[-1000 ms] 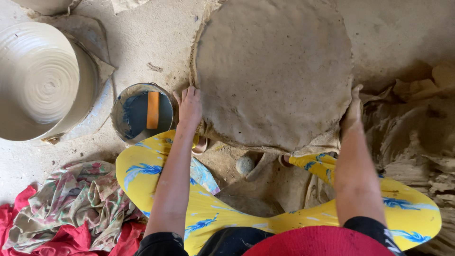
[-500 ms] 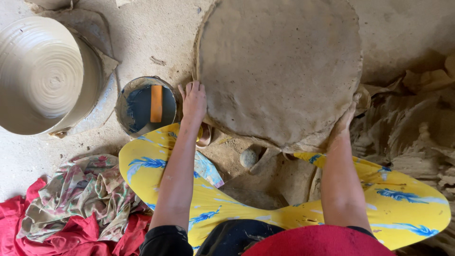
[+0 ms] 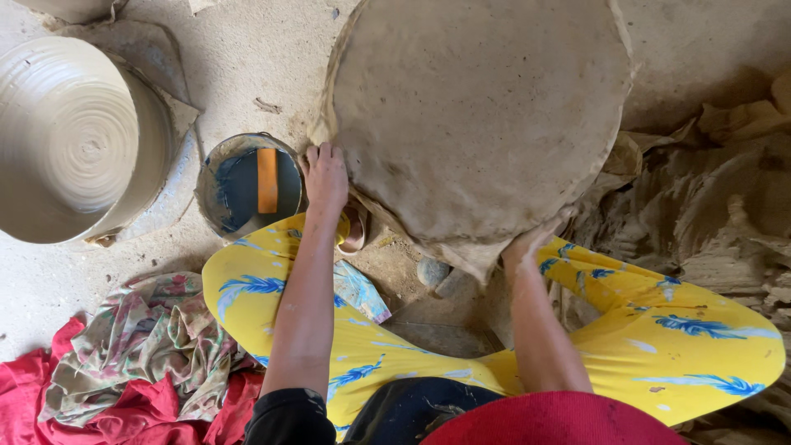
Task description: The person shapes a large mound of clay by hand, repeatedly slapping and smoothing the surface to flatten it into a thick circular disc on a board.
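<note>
A large round clay-covered disc (image 3: 478, 115) wrapped in muddy cloth lies on the ground before me. My left hand (image 3: 326, 177) grips its near-left edge, fingers curled over the rim. My right hand (image 3: 527, 241) holds the near-right edge from below, partly hidden under the hanging cloth. Both forearms reach out over my crossed legs in yellow trousers (image 3: 676, 338) with blue prints.
A small round tin (image 3: 247, 185) with dark water and an orange strip sits just left of my left hand. A big ribbed clay bowl (image 3: 70, 140) stands at far left. Crumpled red and patterned cloths (image 3: 140, 363) lie at bottom left. Dried clay lumps (image 3: 717, 206) pile at right.
The disc has shifted toward me and slightly left. My right hand has slid from the disc's right side down to its near-right edge; my left hand keeps its grip.
</note>
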